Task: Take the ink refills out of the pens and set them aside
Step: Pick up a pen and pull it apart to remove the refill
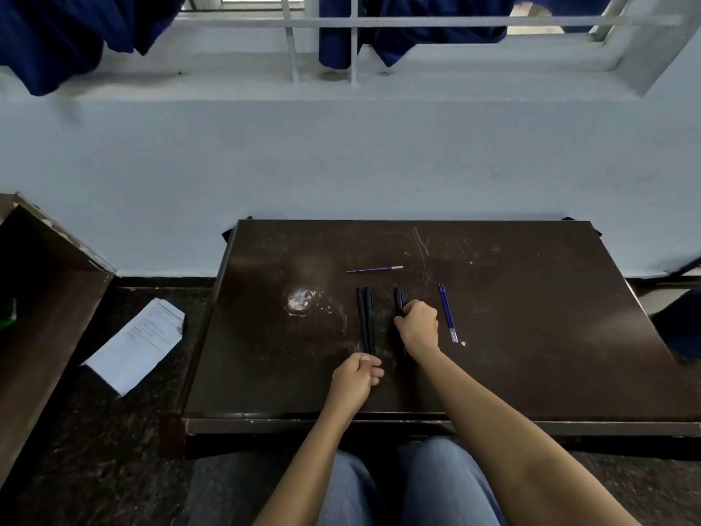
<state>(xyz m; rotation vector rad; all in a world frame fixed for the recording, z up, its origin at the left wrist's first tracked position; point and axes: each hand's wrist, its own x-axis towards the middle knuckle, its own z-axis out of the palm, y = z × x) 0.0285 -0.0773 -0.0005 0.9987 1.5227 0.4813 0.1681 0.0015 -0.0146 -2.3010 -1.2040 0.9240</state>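
Three black pens lie side by side on the dark brown table, pointing away from me. My left hand rests curled at their near ends, fingers closed; whether it pinches anything is unclear. To their right, my right hand is closed around another black pen, whose far end sticks out above the fist. Two blue ink refills lie together right of that hand. A third blue refill lies crosswise farther back.
A white scuffed patch marks the table left of the pens. Folded white papers lie on the floor at the left, beside a brown wooden unit. The wall and window grille stand behind the table. My knees sit under the near edge.
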